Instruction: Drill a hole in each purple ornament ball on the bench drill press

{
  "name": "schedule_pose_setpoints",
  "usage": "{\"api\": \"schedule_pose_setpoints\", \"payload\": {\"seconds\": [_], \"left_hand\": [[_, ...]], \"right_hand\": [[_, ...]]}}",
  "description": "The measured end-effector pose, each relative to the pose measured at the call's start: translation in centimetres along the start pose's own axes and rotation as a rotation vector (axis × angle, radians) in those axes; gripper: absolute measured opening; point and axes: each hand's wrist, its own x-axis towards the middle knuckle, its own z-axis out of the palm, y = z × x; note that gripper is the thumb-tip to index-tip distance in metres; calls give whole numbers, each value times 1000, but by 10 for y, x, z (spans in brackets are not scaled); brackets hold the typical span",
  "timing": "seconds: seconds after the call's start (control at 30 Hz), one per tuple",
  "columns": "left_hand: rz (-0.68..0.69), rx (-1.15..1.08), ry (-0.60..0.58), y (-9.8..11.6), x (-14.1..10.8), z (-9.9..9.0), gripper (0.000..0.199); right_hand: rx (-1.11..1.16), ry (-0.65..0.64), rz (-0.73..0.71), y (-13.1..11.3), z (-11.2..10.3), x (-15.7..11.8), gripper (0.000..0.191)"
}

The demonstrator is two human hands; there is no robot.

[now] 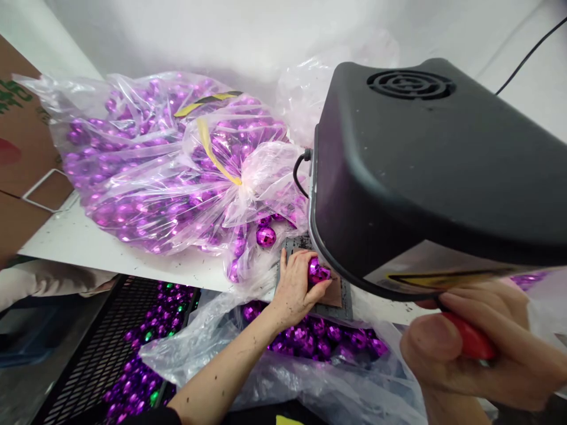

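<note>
A shiny purple faceted ball (pixel 318 271) is held between the thumb and fingers of my left hand (pixel 294 282), over a grey metal base (pixel 341 302) with a brown pad (pixel 332 293). On the right, my right hand (pixel 482 342) is wrapped round a red handle (pixel 470 339) beside a large black machine housing (pixel 425 153). That housing hangs over the base and hides what lies directly under it. Just beyond my left hand, another purple ball (pixel 266 236) rests by the mouth of a clear bag. Below my wrist, an open plastic bag (pixel 266 381) contains several purple balls (pixel 310 339).
A tied clear bag of purple balls (pixel 146 171) fills the table's back left. A cardboard box (pixel 20 195) stands at the far left. Below the white table (pixel 110 251) edge, a black crate (pixel 84 348) contains small purple and green balls. A black cable (pixel 531 50) runs behind the machine.
</note>
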Motion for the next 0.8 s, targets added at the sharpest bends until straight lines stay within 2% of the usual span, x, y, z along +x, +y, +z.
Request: {"api": "schedule_pose_setpoints", "payload": {"seconds": [0.07, 0.13, 0.27, 0.33, 0.43, 0.6, 0.8], "left_hand": [[2, 4, 3, 0, 0, 0, 39], [10, 6, 16, 0, 0, 1, 39], [15, 9, 38, -1, -1, 3, 38], [12, 14, 36, -1, -1, 5, 38], [8, 23, 29, -2, -2, 5, 37], [-2, 38, 17, -2, -1, 5, 35], [-2, 28, -27, -3, -1, 5, 38]], "right_hand": [[39, 93, -187, 2, 7, -1, 21], [53, 148, -250, 3, 12, -1, 22], [5, 52, -167, -1, 14, -6, 19], [30, 96, -163, -3, 16, -10, 14], [21, 214, -169, -4, 21, -19, 17], [-47, 120, -76, -2, 13, -29, 22], [-28, 113, -70, -4, 13, -29, 19]]}}
